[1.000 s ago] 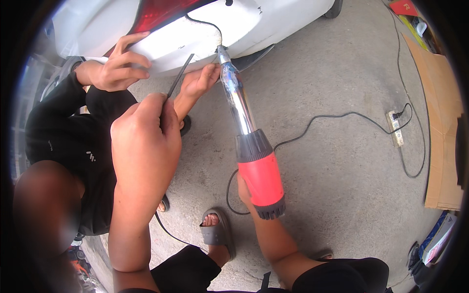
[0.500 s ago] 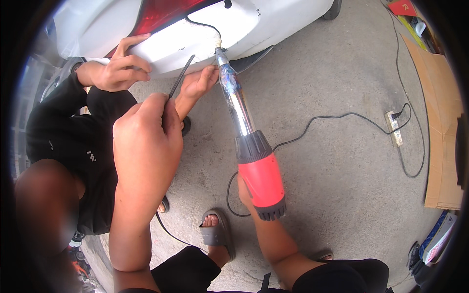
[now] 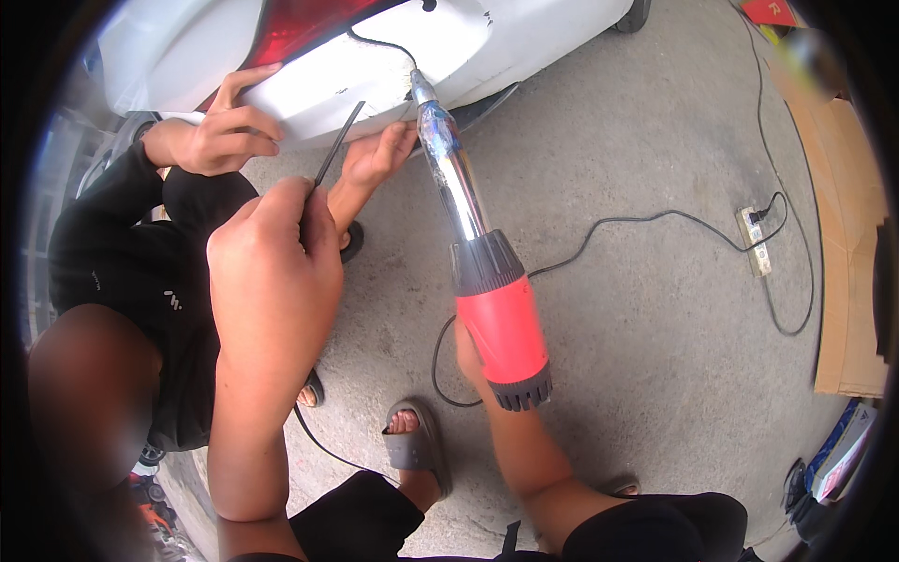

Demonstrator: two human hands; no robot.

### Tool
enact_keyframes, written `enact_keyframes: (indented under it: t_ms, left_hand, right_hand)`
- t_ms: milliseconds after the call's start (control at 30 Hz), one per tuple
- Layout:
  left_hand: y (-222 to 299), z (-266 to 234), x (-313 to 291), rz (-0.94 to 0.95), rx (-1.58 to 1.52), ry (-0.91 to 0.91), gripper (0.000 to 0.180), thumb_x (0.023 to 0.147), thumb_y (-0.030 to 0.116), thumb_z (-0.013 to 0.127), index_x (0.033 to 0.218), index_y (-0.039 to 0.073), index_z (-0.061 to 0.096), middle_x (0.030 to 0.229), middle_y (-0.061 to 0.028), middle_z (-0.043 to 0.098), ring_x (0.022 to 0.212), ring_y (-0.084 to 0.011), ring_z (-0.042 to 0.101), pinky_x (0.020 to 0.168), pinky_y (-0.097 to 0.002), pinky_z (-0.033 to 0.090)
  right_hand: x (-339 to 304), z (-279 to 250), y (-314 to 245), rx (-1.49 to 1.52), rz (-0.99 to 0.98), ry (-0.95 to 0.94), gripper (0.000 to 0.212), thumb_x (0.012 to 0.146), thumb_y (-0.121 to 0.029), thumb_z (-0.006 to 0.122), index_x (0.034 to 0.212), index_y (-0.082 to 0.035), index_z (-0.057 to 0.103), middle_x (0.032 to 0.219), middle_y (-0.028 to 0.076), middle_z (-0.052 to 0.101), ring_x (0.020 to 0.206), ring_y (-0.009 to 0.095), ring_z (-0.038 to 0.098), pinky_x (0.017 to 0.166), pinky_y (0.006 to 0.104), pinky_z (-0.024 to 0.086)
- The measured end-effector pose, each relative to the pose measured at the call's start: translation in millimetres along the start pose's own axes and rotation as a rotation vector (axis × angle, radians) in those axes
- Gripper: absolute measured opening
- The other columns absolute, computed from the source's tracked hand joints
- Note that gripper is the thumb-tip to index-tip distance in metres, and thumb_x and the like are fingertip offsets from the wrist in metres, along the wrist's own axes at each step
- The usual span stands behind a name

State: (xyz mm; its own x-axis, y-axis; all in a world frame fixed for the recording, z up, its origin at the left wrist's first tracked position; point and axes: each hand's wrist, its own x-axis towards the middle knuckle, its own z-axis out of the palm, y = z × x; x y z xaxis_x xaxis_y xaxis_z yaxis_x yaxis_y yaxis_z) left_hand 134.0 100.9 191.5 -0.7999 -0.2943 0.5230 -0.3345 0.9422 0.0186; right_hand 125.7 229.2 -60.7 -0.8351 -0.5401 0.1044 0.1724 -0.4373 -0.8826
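My left hand (image 3: 276, 267) pinches a thin dark rod (image 3: 339, 143), which points up toward a white car bumper (image 3: 449, 47). My right hand (image 3: 469, 354), mostly hidden, grips a red and black heat gun (image 3: 501, 323) from below. The gun's long, heat-stained metal nozzle tapers to a tip at the bumper's lower edge. From that tip a thin black strand (image 3: 382, 42) curves up left across the white panel. A co-worker's one hand (image 3: 229, 136) rests on the bumper below the red tail light (image 3: 300, 33); their other hand (image 3: 375, 161) is under its edge, beside the nozzle.
The co-worker in a black top (image 3: 140, 253) crouches at left. A black cord (image 3: 637, 220) runs over the concrete floor to a power strip (image 3: 753, 242) at right. Flattened cardboard (image 3: 850, 253) lies along the right side. My sandalled foot (image 3: 412, 445) stands below.
The heat gun and its tip have shifted slightly upward. My left hand with the rod has moved a little left. The co-worker's hands keep their places on the bumper.
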Motion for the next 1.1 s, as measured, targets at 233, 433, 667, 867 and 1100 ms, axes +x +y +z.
enact_keyframes:
  t_ms: [233, 433, 667, 867, 1100]
  left_hand:
    - [-3, -1, 1, 0.0, 0.003, 0.0, 0.011, 0.087, 0.002, 0.067, 0.078, -0.002, 0.062, 0.064, -0.0203, 0.059, 0.057, -0.0377, 0.061, 0.053, -0.0425, 0.047]
    - [-6, 2, 0, 0.003, 0.016, 0.004, 0.011, 0.086, 0.003, 0.068, 0.079, -0.002, 0.062, 0.064, -0.0205, 0.059, 0.057, -0.0378, 0.061, 0.054, -0.0424, 0.047]
    - [-3, 2, 3, 0.009, 0.027, 0.0, 0.01, 0.087, 0.003, 0.068, 0.08, -0.002, 0.063, 0.063, -0.0196, 0.059, 0.057, -0.0364, 0.061, 0.053, -0.0415, 0.047]
    - [0, 5, 5, -0.004, -0.004, 0.012, 0.009, 0.088, 0.003, 0.069, 0.083, -0.003, 0.065, 0.063, -0.0187, 0.06, 0.055, -0.0346, 0.061, 0.053, -0.0401, 0.047]
    - [4, 6, 9, -0.003, -0.031, 0.008, 0.009, 0.088, 0.003, 0.068, 0.082, -0.003, 0.064, 0.063, -0.0182, 0.06, 0.054, -0.0341, 0.061, 0.052, -0.0398, 0.047]
  right_hand:
    - [5, 1, -25, -0.719, -0.218, 0.051, 0.053, 0.1, -0.011, 0.06, 0.148, 0.001, 0.043, 0.144, 0.015, 0.055, 0.128, 0.023, 0.058, 0.106, 0.0342, 0.048]
    - [6, -2, -36, -0.811, -0.024, 0.11, 0.055, 0.092, -0.014, 0.073, 0.141, -0.001, 0.053, 0.135, 0.016, 0.062, 0.12, 0.026, 0.063, 0.099, 0.0346, 0.052]
    - [9, -1, -34, -0.875, -0.253, 0.209, 0.044, 0.088, -0.015, 0.077, 0.128, -0.004, 0.063, 0.11, 0.012, 0.072, 0.099, 0.028, 0.071, 0.085, 0.0371, 0.057]
    - [12, -7, -35, -0.861, -0.161, 0.229, 0.041, 0.088, -0.018, 0.076, 0.125, -0.005, 0.064, 0.111, 0.015, 0.071, 0.1, 0.034, 0.069, 0.083, 0.0419, 0.056]
    - [13, -7, -39, -0.878, -0.246, 0.218, 0.045, 0.086, -0.025, 0.077, 0.123, -0.004, 0.064, 0.115, 0.02, 0.068, 0.104, 0.04, 0.067, 0.084, 0.0454, 0.055]
